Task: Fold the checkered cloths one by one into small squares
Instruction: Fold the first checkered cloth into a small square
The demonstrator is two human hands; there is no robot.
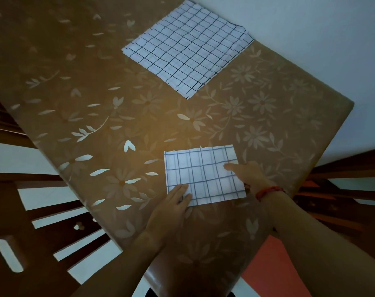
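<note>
Left hand lies flat, fingers together, pressing the near left corner of a folded checkered cloth. Right hand, fingers extended, presses its right edge. The cloth rests on a flowered table; a stack of cloths sits farther back

The brown counter covering printed with pale daisies and leaves spreads across most of the view — its far right corner sits against a pale grey-blue wall. A dark wooden slatted chair back stands at the left edge, pale floor showing between its slats. At the right, more dark wooden furniture and a patch of orange-red floor show. A red thread bracelet circles 1 wrist — nearest the counter's right edge.
</note>
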